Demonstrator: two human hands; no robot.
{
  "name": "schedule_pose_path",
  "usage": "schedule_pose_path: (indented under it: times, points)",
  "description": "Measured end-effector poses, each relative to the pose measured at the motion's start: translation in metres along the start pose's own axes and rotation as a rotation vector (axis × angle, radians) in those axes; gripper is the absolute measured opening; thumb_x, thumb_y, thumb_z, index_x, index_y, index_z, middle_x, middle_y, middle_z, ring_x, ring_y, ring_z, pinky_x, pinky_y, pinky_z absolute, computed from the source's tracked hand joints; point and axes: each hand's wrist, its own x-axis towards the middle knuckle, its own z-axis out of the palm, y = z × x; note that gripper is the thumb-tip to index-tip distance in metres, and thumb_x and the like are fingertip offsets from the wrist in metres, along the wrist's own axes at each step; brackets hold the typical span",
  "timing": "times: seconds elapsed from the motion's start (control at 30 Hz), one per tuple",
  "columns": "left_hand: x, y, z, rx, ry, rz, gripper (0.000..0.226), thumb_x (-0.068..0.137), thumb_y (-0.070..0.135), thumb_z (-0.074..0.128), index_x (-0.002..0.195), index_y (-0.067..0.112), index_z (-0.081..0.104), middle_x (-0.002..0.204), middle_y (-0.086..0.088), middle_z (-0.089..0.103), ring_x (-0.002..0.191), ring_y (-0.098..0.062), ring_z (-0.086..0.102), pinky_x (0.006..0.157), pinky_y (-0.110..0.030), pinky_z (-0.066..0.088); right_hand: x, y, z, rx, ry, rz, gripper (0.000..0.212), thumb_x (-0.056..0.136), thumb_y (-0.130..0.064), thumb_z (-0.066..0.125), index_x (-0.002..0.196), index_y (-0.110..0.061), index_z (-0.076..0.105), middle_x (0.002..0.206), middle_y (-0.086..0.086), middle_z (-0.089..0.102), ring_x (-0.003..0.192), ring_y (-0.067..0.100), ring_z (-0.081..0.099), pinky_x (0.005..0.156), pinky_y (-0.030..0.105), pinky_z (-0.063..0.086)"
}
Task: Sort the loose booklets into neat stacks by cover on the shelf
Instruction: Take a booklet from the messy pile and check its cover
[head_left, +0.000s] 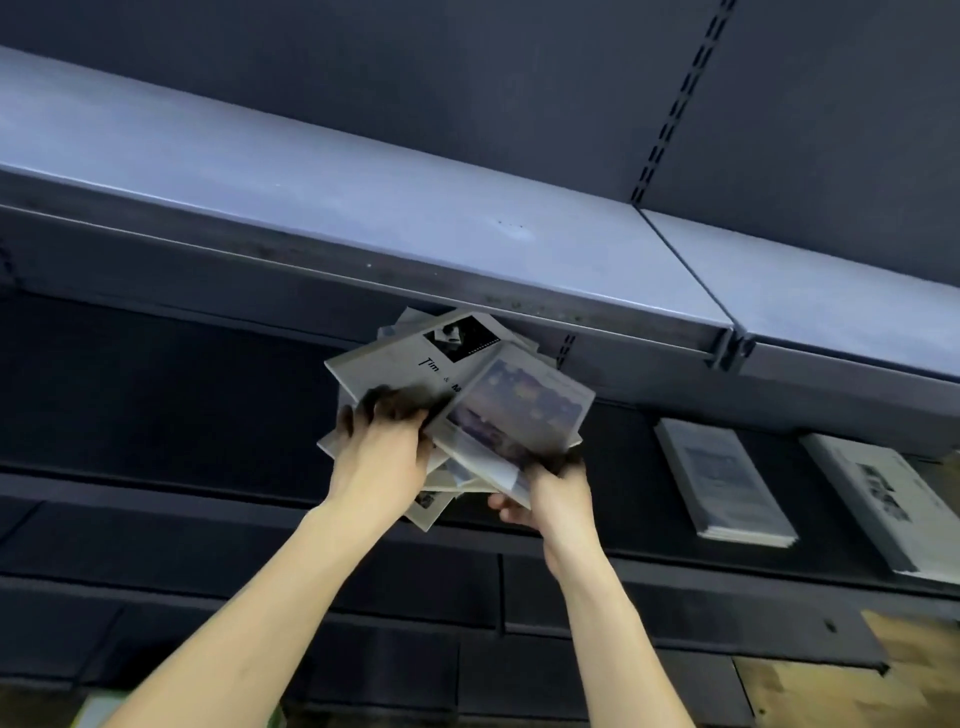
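Both hands are up at the front edge of the dark shelf (208, 364), holding a jumbled pile of booklets (415, 364). The left hand (382, 452) grips the pile's near side, fingers curled over a pale cover; the right hand (553, 486) pinches the booklet with the blue picture cover (514, 410), lying crooked on top. That one should slide off flat while the left steadies the rest. Two neat stacks (724, 483) already lie towards the shelf's right end; the pile's count I cannot tell.
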Motion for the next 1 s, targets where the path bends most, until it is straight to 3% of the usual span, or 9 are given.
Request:
schedule_pose_path:
  times: [0.17,0.37,0.53,0.6,0.77,1.0]
  points:
    - [0.001,0.016,-0.004,-0.037,-0.068,0.072,0.046,0.093,0.037,0.053,0.138,0.033,0.047,0.144,-0.004,0.040,0.133,-0.032,0.034,0.114,-0.050,0.025,-0.009,0.007,-0.020,-0.066,0.182,0.020,0.023,0.096,-0.013,0.049,0.118,-0.021,0.053,0.100,0.011,0.069,0.049,0.018,0.062,0.041,0.026,0.040]
    - [-0.002,0.042,0.003,-0.059,-0.142,0.132,0.036,0.096,0.029,0.051,0.132,0.027,0.054,0.137,-0.003,0.046,0.124,-0.033,0.042,0.112,-0.048,0.030,-0.027,0.015,-0.050,-0.041,0.388,-0.050,0.030,0.099,-0.009,0.041,0.118,-0.026,0.057,0.096,0.013,0.068,0.042,0.015,0.055,0.040,0.024,0.039]
    - [-0.007,0.074,0.010,-0.127,-0.210,0.199,0.037,0.097,0.032,0.049,0.134,0.027,0.050,0.131,-0.003,0.050,0.116,-0.029,0.049,0.094,-0.041,0.042,-0.046,0.028,-0.086,0.031,0.551,-0.055,0.030,0.097,-0.006,0.042,0.117,-0.019,0.060,0.088,0.014,0.068,0.045,0.016,0.056,0.042,0.026,0.042]
    - [-0.010,0.088,0.017,-0.113,-0.197,0.267,0.035,0.096,0.033,0.049,0.130,0.026,0.052,0.132,-0.001,0.048,0.117,-0.028,0.047,0.098,-0.042,0.040,-0.055,0.033,-0.102,0.063,0.603,-0.048,0.026,0.098,-0.007,0.042,0.114,-0.019,0.060,0.088,0.013,0.067,0.047,0.016,0.057,0.044,0.027,0.042]
    - [-0.019,0.121,0.037,-0.095,-0.217,0.391,0.045,0.098,0.034,0.046,0.143,0.025,0.043,0.144,-0.002,0.042,0.131,-0.028,0.038,0.113,-0.044,0.028,-0.071,0.045,-0.138,0.106,0.698,-0.029,0.025,0.099,-0.009,0.043,0.115,-0.017,0.060,0.087,0.011,0.066,0.049,0.017,0.057,0.045,0.027,0.042]
    - [-0.030,0.172,0.060,-0.076,-0.280,0.482,0.043,0.101,0.027,0.040,0.144,0.025,0.040,0.150,-0.006,0.035,0.133,-0.029,0.036,0.109,-0.045,0.029,-0.102,0.055,-0.185,0.140,0.735,-0.014,0.029,0.101,-0.011,0.043,0.121,-0.023,0.059,0.100,0.011,0.068,0.051,0.015,0.056,0.045,0.025,0.043]
